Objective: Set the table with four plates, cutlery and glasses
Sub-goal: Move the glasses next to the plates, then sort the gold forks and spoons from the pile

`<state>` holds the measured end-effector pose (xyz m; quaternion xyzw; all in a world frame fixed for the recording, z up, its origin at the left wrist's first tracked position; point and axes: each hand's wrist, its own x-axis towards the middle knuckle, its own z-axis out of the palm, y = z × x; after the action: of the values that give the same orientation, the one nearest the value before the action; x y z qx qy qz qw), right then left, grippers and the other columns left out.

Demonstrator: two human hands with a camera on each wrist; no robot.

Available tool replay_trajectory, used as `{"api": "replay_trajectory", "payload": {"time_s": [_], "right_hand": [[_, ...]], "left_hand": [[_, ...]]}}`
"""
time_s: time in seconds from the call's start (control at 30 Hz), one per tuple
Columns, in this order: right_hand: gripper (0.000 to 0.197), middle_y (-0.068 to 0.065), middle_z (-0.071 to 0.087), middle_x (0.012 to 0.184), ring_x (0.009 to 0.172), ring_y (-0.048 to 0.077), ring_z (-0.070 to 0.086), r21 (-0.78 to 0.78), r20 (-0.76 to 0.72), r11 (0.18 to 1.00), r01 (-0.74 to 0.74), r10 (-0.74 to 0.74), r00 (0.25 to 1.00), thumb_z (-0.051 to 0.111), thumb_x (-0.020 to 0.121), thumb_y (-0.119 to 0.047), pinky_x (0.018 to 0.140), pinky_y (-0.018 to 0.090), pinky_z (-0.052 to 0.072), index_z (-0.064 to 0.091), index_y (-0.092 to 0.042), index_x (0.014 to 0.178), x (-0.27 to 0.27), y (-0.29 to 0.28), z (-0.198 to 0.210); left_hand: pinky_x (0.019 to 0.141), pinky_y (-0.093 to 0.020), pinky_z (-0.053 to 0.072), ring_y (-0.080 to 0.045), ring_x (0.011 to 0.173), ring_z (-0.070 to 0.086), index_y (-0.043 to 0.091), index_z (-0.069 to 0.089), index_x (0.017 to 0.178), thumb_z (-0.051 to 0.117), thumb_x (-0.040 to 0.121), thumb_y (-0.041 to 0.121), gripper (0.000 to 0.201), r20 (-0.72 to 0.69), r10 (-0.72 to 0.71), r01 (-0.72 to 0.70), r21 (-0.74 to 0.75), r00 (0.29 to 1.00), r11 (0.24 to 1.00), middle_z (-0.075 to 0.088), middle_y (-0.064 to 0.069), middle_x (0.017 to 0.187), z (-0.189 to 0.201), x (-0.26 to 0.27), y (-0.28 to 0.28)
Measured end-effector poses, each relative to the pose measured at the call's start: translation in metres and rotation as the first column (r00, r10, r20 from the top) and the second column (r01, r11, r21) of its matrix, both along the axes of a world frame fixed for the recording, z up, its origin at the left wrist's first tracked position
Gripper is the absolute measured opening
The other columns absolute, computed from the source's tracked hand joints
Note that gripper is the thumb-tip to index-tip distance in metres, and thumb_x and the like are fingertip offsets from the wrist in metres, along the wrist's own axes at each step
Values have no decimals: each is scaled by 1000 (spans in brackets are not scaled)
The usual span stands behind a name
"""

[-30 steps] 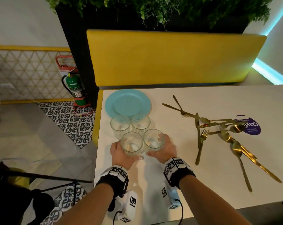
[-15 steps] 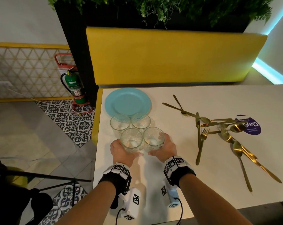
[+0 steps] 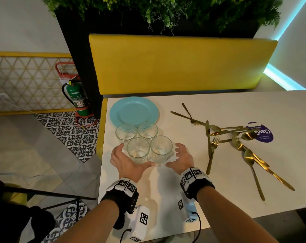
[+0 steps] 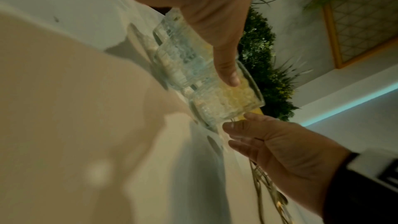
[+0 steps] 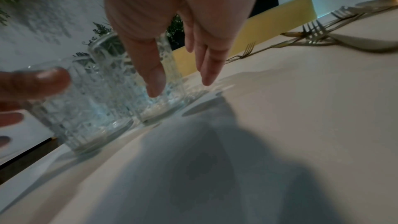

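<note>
Several clear patterned glasses stand bunched together on the white table (image 3: pixel 166 190), just in front of a light blue plate (image 3: pixel 134 111). My left hand (image 3: pixel 128 161) lies left of the near-left glass (image 3: pixel 138 151) and my right hand (image 3: pixel 181 157) right of the near-right glass (image 3: pixel 161 149). Both hands have spread fingers and hold nothing. In the left wrist view my thumb (image 4: pixel 226 71) hangs in front of a glass (image 4: pixel 193 67). The right wrist view has my fingers (image 5: pixel 155 77) just off the glass (image 5: pixel 120 77). Gold cutlery (image 3: pixel 236 141) lies heaped at the right.
A yellow bench back (image 3: pixel 182 65) runs behind the table, with plants above it. A purple sticker (image 3: pixel 262 135) sits under the cutlery heap. The table's left edge is close to my left hand. A green fire extinguisher (image 3: pixel 76 97) stands on the tiled floor.
Both hands were wrapped round the two near glasses; now they have let go, spread their fingers and drawn slightly back and outward. The glasses stand on the table.
</note>
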<state>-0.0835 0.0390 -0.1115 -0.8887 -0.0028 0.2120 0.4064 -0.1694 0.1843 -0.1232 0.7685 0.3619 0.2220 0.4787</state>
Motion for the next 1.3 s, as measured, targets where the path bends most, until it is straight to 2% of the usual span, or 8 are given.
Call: {"api": "replay_trajectory", "payload": {"time_s": [0.17,0.27,0.43,0.63,0.83,1.0,1.2,1.3], "right_hand": [[77,8,51,136,124,23,50,-29,-6,992,120,-120,993,79,73,-11,98,27,42,38,-16,138,10,-31,14],[58,8,56,131,118,22,55,-110,27,979,170,-168,985,73,79,-15,96,24,42,47,-14,131,22,-51,21],[36,8,62,124,115,21,58,-271,56,933,238,-232,971,60,88,-20,93,21,42,55,-12,123,52,-91,20],[29,13,66,111,96,26,62,-377,-88,891,252,-305,948,52,93,-26,69,27,40,64,-5,110,82,-124,9],[32,9,67,108,96,24,62,-371,-125,896,245,-310,943,55,91,-33,70,25,42,66,-8,106,101,-133,-9],[21,-1,54,70,57,11,48,-332,-139,900,283,-343,929,58,89,-25,44,19,29,66,-8,99,108,-132,-14],[12,3,50,71,59,14,48,-284,-218,876,390,-455,864,56,91,-20,48,22,33,54,-9,92,107,-140,-5],[16,9,56,85,77,21,54,-293,-242,883,367,-440,865,60,88,-22,64,27,43,59,-7,95,106,-141,6]], "left_hand": [[105,-19,12,-24,125,25,0,40,130,94,32,35,118,165,-135,112,141,977,984,30,-17,140,34,5,-18],[104,-17,14,-20,121,27,5,47,122,80,53,47,88,280,-209,132,272,937,953,37,-22,135,61,25,-37],[89,-35,50,-18,104,45,11,56,106,63,76,20,32,278,-426,329,334,861,883,48,-16,119,88,81,-77],[78,-9,36,-8,87,48,13,53,118,59,87,15,32,-96,-573,581,122,814,805,38,-4,131,83,130,-114],[86,-16,37,-21,97,62,14,52,119,60,87,19,33,-352,-573,595,-54,740,802,40,-6,133,58,151,-135],[84,-18,38,-22,101,60,14,53,118,59,87,21,33,-443,-569,583,-120,693,804,39,-6,133,47,158,-141],[94,-24,42,-20,114,55,13,53,121,61,87,23,37,-449,-612,614,-163,651,772,51,-6,130,45,163,-140],[96,-26,44,-20,114,58,11,53,123,62,86,23,40,-443,-658,627,-239,610,742,61,-6,124,47,164,-138]]}}
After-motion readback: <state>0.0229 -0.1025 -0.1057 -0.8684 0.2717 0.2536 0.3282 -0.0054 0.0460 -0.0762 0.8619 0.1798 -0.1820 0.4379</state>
